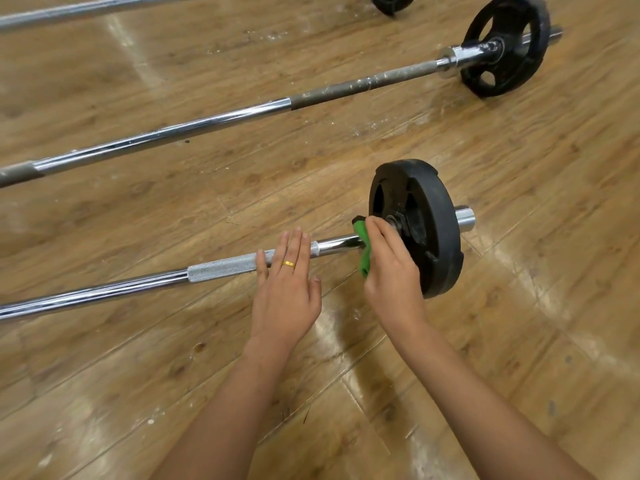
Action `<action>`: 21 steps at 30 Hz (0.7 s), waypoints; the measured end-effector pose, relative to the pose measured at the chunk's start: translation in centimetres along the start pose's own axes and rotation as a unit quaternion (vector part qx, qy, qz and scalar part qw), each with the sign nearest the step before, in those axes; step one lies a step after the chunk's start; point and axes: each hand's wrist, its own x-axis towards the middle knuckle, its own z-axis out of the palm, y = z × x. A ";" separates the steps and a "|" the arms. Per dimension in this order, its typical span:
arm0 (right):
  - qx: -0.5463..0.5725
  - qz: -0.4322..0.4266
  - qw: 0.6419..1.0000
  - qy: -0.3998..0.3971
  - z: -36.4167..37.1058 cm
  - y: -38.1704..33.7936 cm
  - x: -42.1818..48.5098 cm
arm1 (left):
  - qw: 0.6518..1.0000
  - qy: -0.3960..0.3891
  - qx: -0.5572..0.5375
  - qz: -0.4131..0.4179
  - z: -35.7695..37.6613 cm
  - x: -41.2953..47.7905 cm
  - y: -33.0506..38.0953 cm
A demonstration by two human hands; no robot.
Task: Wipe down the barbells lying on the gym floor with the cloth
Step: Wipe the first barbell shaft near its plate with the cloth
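The nearest barbell [221,265] lies across the wooden floor, with a black plate [420,220] at its right end. My right hand [391,268] grips a green cloth [362,244] wrapped around the chrome bar just left of that plate. My left hand [285,282] rests flat on the knurled part of the same bar, fingers straight, a gold ring on one finger. A second barbell [207,121] with a black plate [505,46] lies farther back. A third bar [86,10] crosses the top left corner.
Wooden plank floor [346,358] with white specks and glare patches lies all around. Another black plate [393,3] is partly visible at the top edge. Bare floor stretches between the bars and in front of me.
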 end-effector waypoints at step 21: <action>-0.134 -0.168 0.973 -0.085 6.4 -1.9 5.5 | 0.996 -0.066 0.049 -0.019 -2.8 4.8 -3.4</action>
